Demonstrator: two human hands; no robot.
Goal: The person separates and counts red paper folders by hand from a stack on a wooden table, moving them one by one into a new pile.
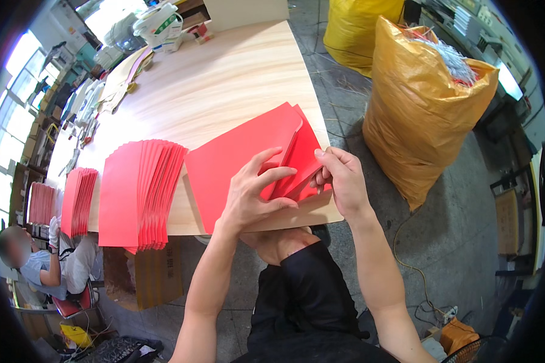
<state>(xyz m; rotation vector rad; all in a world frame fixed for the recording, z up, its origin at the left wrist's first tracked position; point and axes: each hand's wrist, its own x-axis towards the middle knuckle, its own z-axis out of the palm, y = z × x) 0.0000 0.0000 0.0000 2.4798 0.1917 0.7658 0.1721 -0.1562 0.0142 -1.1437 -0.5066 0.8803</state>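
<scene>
A large red folded paper piece [239,154] lies at the near right corner of the table, its right side lifted into a raised fold. My right hand [344,175] pinches the outer edge of that fold between thumb and fingers, just past the table's edge. Over the paper's middle is my left hand [254,190], its fingers spread and curved around the opening of the fold. Whether its fingertips touch the paper I cannot tell. To the left, a fanned stack of similar red paper pieces [140,193] overhangs the table's front edge.
Smaller red stacks [79,199] line the table [248,66] farther left. A white bucket [157,25] stands at the back. Right of the table are an orange sack of scraps [424,115] and a yellow sack [357,33]. A seated person [45,266] is at far left.
</scene>
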